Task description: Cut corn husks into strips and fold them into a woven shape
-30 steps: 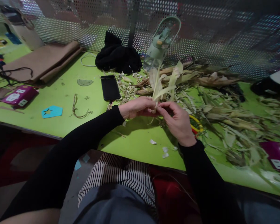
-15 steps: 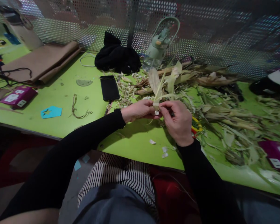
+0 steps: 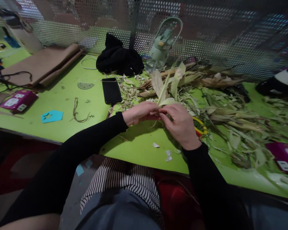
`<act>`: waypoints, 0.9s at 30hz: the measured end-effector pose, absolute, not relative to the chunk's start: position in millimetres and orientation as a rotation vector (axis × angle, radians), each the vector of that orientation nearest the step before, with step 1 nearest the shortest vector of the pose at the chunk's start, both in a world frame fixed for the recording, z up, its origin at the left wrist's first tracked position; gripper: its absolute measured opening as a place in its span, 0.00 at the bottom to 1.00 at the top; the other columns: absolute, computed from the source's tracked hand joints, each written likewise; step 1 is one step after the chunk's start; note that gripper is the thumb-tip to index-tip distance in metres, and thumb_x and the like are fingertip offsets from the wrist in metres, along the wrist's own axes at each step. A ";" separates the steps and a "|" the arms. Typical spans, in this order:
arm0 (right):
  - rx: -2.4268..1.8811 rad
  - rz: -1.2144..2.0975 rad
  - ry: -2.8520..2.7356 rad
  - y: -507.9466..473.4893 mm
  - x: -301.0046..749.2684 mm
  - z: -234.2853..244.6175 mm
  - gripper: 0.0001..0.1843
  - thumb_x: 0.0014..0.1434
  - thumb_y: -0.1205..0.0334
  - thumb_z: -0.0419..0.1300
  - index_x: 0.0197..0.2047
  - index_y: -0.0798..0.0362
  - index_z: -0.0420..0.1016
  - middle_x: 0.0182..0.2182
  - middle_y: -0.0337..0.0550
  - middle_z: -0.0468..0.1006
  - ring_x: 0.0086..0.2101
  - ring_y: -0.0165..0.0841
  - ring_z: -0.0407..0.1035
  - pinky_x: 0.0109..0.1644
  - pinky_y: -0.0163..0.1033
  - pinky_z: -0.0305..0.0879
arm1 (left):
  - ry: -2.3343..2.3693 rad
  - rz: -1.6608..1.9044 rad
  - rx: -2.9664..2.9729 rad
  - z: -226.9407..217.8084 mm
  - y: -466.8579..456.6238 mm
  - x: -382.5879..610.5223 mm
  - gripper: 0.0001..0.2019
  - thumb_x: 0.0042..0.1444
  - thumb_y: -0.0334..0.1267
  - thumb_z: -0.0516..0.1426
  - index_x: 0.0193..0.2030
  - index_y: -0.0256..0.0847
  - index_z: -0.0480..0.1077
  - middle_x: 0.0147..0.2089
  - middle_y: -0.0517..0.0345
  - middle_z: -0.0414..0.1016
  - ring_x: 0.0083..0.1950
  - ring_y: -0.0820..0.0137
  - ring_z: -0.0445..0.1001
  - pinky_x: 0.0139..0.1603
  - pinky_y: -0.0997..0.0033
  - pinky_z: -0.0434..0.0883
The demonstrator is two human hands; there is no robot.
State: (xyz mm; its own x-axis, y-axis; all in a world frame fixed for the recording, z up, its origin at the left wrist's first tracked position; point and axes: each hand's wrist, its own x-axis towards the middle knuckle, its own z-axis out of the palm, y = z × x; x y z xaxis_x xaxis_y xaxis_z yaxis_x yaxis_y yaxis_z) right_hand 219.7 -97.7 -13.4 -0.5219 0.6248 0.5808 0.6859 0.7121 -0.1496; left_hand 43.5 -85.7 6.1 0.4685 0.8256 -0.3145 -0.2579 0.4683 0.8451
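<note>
Both hands meet over the green table point(image 3: 62, 102) just in front of me. My left hand point(image 3: 140, 112) pinches the base of a small bundle of pale corn husk strips point(image 3: 166, 84) that fan upward. My right hand point(image 3: 181, 123) is curled, its fingertips closed on the same bundle from the right. Under my right wrist lie scissors with yellow handles point(image 3: 199, 127), partly hidden. A large heap of dried corn husks point(image 3: 220, 95) spreads behind and to the right of my hands.
A black phone point(image 3: 111, 90) lies left of the husks, with a black cloth point(image 3: 120, 59) and a pale green water bottle point(image 3: 163, 44) behind it. Brown paper point(image 3: 40, 64), a magenta box point(image 3: 16, 100), a blue star cutout point(image 3: 52, 115) and cables sit at left. Another magenta box point(image 3: 284, 156) lies right.
My hands stayed together on the husk bundle, shifting slightly. The fanned strips have tilted and folded a little lower; my right hand's fingers have turned over the base.
</note>
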 end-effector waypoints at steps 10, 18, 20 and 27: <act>-1.238 0.047 -2.047 -99.2 220.2 -14.2 0.15 0.67 0.50 0.57 0.38 0.52 0.77 0.36 0.49 0.80 0.38 0.41 0.73 0.42 0.46 0.68 | 0.877 0.770 0.870 7.0 -87.2 43.4 0.10 0.68 0.22 0.47 0.40 0.33 0.67 0.28 0.61 0.73 0.29 0.81 0.73 0.40 0.78 0.74; -1.301 0.638 -1.666 -96.9 222.9 -10.6 0.22 0.61 0.40 0.62 0.44 0.52 0.79 0.29 0.39 0.77 0.26 0.31 0.67 0.31 0.38 0.64 | 0.861 0.537 1.114 8.7 -102.5 49.2 0.11 0.69 0.25 0.46 0.35 0.36 0.63 0.27 0.63 0.71 0.27 0.81 0.72 0.37 0.76 0.73; -1.266 0.715 -1.564 -97.0 223.5 -9.8 0.25 0.58 0.39 0.65 0.45 0.52 0.80 0.28 0.37 0.76 0.26 0.30 0.68 0.31 0.37 0.64 | 0.807 0.512 1.094 7.8 -102.6 48.9 0.11 0.69 0.26 0.46 0.37 0.35 0.65 0.28 0.63 0.71 0.27 0.80 0.72 0.40 0.73 0.74; -1.162 1.067 -1.580 -99.7 223.8 -3.6 0.22 0.49 0.46 0.74 0.42 0.51 0.80 0.32 0.40 0.80 0.32 0.34 0.73 0.40 0.40 0.71 | 0.715 0.627 0.882 6.2 -97.2 45.4 0.09 0.68 0.25 0.48 0.36 0.34 0.66 0.27 0.63 0.69 0.26 0.81 0.68 0.41 0.73 0.74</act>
State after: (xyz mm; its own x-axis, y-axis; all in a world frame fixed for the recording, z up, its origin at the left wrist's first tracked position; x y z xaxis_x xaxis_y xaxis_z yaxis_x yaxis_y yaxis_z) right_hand 223.8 -99.7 -3.6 -0.1774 0.9715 0.1569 0.2175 0.1942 -0.9565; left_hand 45.4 -97.2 6.2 0.6074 0.7393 -0.2908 -0.1920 0.4918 0.8493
